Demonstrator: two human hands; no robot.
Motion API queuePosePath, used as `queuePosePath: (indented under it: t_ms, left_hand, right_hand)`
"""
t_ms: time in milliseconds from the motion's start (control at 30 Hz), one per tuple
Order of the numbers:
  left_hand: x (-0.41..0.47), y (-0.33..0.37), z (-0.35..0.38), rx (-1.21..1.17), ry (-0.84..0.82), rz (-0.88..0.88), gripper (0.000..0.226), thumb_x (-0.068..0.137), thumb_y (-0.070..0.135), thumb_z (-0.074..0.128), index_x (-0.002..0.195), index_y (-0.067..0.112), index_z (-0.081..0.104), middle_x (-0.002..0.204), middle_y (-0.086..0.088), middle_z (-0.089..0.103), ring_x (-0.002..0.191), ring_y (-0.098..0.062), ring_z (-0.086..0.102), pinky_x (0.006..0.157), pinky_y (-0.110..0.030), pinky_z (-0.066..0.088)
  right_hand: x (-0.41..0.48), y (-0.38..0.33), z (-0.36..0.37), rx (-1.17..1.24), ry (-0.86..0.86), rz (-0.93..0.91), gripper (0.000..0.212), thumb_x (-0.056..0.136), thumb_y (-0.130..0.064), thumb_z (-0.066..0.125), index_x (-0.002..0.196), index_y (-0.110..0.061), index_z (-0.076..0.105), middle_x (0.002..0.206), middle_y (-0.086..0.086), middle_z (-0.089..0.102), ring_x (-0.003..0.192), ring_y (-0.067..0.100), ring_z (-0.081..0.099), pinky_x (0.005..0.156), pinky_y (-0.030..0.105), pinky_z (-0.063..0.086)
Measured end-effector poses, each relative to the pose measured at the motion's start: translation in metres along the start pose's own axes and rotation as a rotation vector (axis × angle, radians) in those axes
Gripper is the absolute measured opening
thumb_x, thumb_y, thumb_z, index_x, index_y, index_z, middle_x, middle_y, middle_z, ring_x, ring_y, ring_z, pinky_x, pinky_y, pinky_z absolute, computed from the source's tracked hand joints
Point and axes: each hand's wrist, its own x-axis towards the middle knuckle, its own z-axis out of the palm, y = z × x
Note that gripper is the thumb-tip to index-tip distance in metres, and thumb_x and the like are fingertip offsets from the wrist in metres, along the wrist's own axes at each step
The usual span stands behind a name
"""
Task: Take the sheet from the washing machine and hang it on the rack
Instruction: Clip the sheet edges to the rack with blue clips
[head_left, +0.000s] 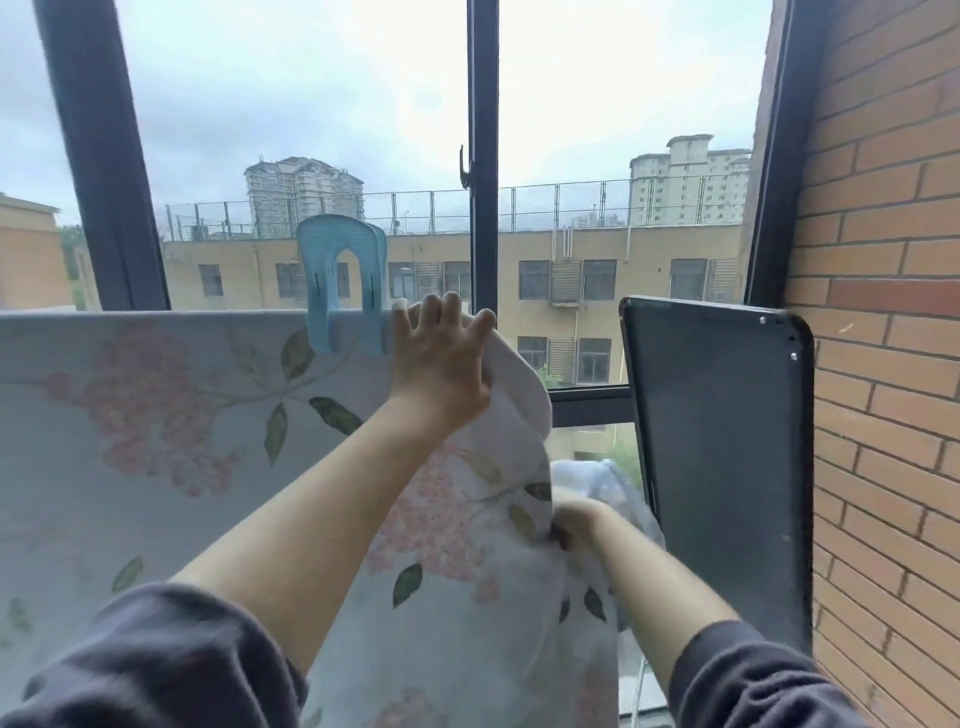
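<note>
Hanging of the floral sheet (156, 415) is well advanced: most of it is already draped flat over the rack's top rail, which is hidden under the cloth, in front of the window (483, 156). A large blue clip (343, 283) is clamped over the top edge, presumably so that the spread part is kept from sliding while the rest is handled. Just right of the clip, the left hand (441, 358) is laid on the fold at the rail, fingers spread and open, pressing rather than grasping; the cloth is judged to be steadied there. Lower down, the right hand (579, 525) is closed on a bunched edge of the sheet, though motion blur hides the exact grip. This end, hanging in loose folds between the arms, is not yet spread, and it is probably being held so that it can be drawn rightward and smoothed. A dark panel (727, 467) stands close on the right beside the brick wall (883, 312), so little room is left for the last stretch.
</note>
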Motion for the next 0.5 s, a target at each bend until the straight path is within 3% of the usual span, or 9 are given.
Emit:
queuePosePath:
  t_ms: [67,133,200,267,333,400,500]
  left_hand:
    - [0.001,0.000,0.002,0.006,0.005,0.007,0.049,0.084,0.037,0.051,0.130,0.029,0.037,0.129,-0.008,0.038,0.125,-0.030,0.033,0.111,-0.055,0.016]
    - [-0.003,-0.001,0.006,0.012,-0.007,0.008,0.059,0.084,0.038,0.053,0.138,0.029,0.031,0.138,-0.010,0.031,0.135,-0.031,0.023,0.113,-0.060,0.005]
    - [-0.014,0.001,0.014,0.040,-0.024,0.054,0.072,0.084,0.037,0.055,0.146,0.030,0.020,0.152,-0.009,0.013,0.144,-0.032,0.005,0.111,-0.063,-0.006]
    - [-0.026,0.007,0.023,0.114,-0.039,0.175,0.077,0.085,0.037,0.054,0.150,0.031,0.012,0.158,-0.007,-0.005,0.145,-0.031,-0.011,0.109,-0.065,-0.012]
    - [-0.037,0.019,0.030,0.247,-0.084,0.353,0.071,0.090,0.037,0.048,0.150,0.028,0.012,0.159,-0.007,-0.009,0.144,-0.032,-0.016,0.105,-0.069,-0.016]
    - [-0.046,0.035,0.039,0.354,-0.169,0.510,0.059,0.093,0.037,0.043,0.147,0.021,0.024,0.158,-0.011,0.006,0.145,-0.034,-0.009,0.101,-0.072,-0.016]
    - [-0.060,0.051,0.050,0.435,-0.277,0.645,0.039,0.095,0.030,0.044,0.132,0.017,0.048,0.138,-0.009,0.044,0.141,-0.035,0.019,0.097,-0.071,-0.021]
  right_hand:
    - [-0.001,0.011,0.017,0.048,-0.131,0.025,0.025,0.084,-0.030,0.064,0.072,-0.009,0.061,0.077,0.004,0.066,0.073,0.017,0.062,0.075,0.034,0.052]
    - [-0.001,0.022,0.011,0.188,-0.153,-0.057,0.014,0.089,-0.020,0.055,0.085,-0.014,0.068,0.091,0.005,0.070,0.082,0.021,0.065,0.083,0.041,0.054]
    - [-0.010,0.040,-0.001,0.223,-0.259,-0.079,0.021,0.093,-0.023,0.044,0.098,-0.024,0.064,0.096,0.001,0.068,0.083,0.016,0.063,0.074,0.035,0.052]
    - [-0.020,0.061,-0.012,0.272,-0.441,-0.078,0.027,0.097,-0.037,0.044,0.117,-0.027,0.059,0.112,0.000,0.068,0.101,0.016,0.063,0.083,0.032,0.047]
    - [-0.030,0.080,-0.017,0.235,-0.547,-0.085,0.036,0.095,-0.038,0.051,0.130,-0.030,0.051,0.129,-0.003,0.060,0.119,0.017,0.056,0.091,0.034,0.046]
    - [-0.038,0.094,-0.004,-0.095,-0.527,-0.084,0.039,0.092,-0.032,0.058,0.130,-0.026,0.052,0.125,-0.007,0.060,0.114,0.012,0.057,0.087,0.028,0.047]
    - [-0.030,0.110,0.019,-0.635,-0.272,-0.149,0.030,0.086,-0.029,0.063,0.113,-0.014,0.066,0.105,-0.001,0.066,0.093,0.013,0.063,0.073,0.022,0.048]
